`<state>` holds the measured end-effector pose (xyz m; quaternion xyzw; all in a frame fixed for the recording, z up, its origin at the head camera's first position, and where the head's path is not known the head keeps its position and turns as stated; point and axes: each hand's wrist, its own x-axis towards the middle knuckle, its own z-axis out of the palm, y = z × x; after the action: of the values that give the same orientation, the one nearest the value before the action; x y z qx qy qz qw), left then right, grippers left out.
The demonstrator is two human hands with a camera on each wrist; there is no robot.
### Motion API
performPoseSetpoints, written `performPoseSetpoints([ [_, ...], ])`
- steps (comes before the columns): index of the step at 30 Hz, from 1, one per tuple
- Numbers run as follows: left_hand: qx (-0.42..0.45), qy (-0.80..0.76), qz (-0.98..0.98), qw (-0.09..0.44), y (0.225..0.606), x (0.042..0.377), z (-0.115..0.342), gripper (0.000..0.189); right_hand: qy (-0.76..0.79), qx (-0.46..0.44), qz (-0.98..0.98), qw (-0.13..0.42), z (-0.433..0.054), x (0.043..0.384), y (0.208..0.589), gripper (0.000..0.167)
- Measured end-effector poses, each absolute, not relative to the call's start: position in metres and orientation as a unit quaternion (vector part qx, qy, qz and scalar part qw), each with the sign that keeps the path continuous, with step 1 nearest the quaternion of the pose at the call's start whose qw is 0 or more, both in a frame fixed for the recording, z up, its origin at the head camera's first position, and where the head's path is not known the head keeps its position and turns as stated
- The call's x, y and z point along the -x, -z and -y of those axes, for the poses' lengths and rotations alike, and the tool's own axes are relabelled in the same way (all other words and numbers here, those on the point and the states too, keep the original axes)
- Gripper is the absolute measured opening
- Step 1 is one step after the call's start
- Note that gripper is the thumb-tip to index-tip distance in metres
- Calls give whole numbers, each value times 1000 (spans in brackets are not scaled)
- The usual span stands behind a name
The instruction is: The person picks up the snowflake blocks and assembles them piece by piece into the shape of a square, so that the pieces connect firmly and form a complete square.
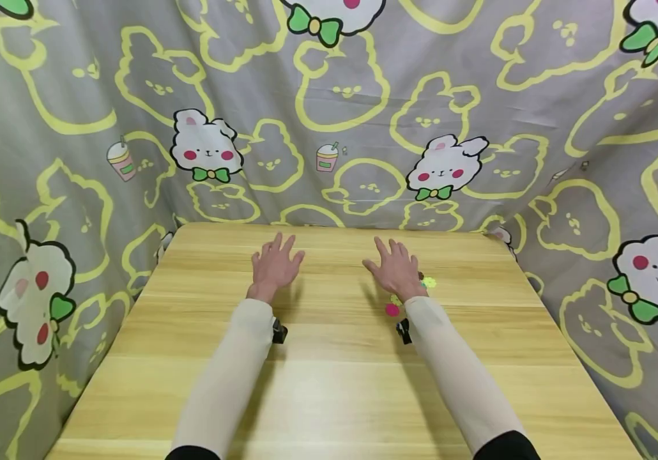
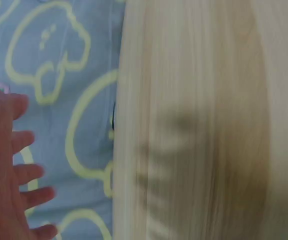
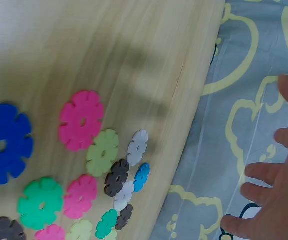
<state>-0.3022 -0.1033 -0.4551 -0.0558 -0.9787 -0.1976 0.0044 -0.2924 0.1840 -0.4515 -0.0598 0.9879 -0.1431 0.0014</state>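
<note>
My left hand [image 1: 274,267] hovers above the far part of the wooden table with its fingers spread, holding nothing. Level with it on the other side, my right hand [image 1: 396,271] is also spread and holds nothing. Notched, flower-shaped plastic discs lie flat on the wood under and beside the right hand, which partly hides them in the head view. The right wrist view shows a large blue disc [image 3: 18,142], a pink disc [image 3: 72,122], a green disc [image 3: 28,206], a dark brown disc [image 3: 112,181] and several smaller ones. No disc appears in the left wrist view.
The light wooden table [image 1: 329,390] has its far edge close beyond both hands. A grey curtain [image 1: 283,96] with yellow outlines and white cartoon rabbits hangs behind and along both sides. Each wrist carries a small black camera [image 1: 280,331].
</note>
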Motion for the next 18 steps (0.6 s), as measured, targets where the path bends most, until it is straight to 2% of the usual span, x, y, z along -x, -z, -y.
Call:
performPoseSetpoints([
  [6, 159, 192, 968, -13, 461, 282, 66, 47, 127, 77, -989, -13, -195, 269, 458, 65],
  [11, 277, 164, 945, -58, 472, 267, 31, 39, 120, 81, -989, -18, -210, 251, 468, 47],
  [15, 340, 116, 929, -93, 482, 255, 1, 37, 117, 91, -989, -2, -223, 239, 477, 29],
  [18, 369, 68, 921, -108, 489, 247, -18, 39, 131, 87, -987, 30, -230, 230, 481, 24],
])
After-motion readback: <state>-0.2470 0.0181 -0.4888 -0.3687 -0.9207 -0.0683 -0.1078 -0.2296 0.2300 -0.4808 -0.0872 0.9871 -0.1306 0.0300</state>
